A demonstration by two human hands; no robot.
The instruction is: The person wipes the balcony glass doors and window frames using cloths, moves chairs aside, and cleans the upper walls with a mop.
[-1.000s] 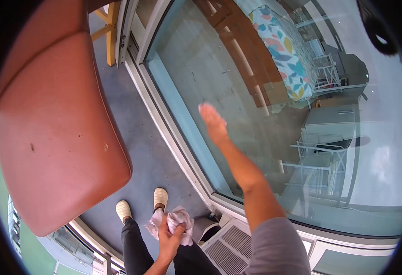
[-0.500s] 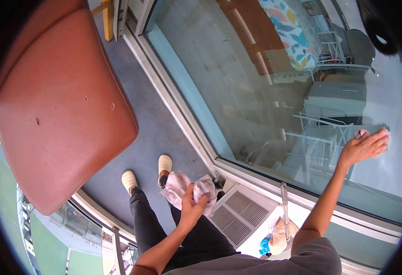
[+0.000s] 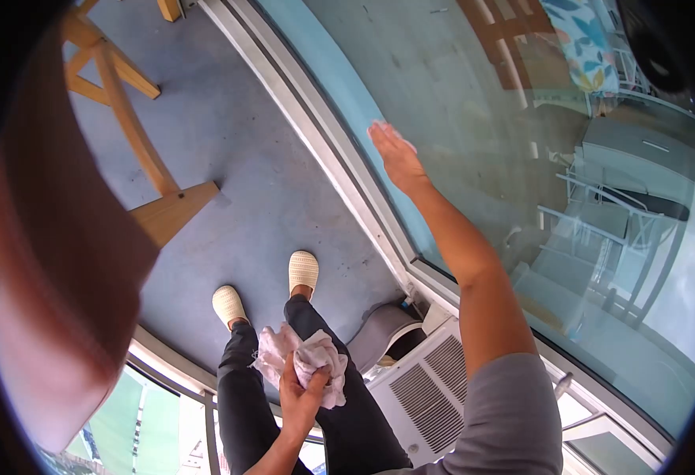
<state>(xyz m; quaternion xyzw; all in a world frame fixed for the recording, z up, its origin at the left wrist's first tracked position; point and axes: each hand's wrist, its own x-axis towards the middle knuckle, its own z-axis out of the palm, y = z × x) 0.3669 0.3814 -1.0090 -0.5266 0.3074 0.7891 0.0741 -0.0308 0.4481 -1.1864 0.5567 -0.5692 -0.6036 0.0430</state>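
Note:
Crumpled in front of my legs is a pale pink cloth (image 3: 316, 358), gripped by my left hand (image 3: 303, 392) with the thumb and fingers closed on it. My right hand (image 3: 399, 160) reaches out to the large glass pane (image 3: 474, 150), near its frame edge. Its fingers lie fairly flat over a second pinkish cloth (image 3: 407, 142); only a thin edge of this cloth shows, and the rest is hidden under the hand.
A reddish-brown leather chair (image 3: 54, 301) stands close on the left, and wooden legs (image 3: 133, 119) show behind it. A white vented unit (image 3: 430, 388) is by my right leg, beside a grey object (image 3: 387, 332). The metal window frame (image 3: 323, 150) runs diagonally.
My right hand has swept from the far right of the glass to its left edge. The left hand still holds its cloth. The view has shifted, and the chair appears closer and further left.

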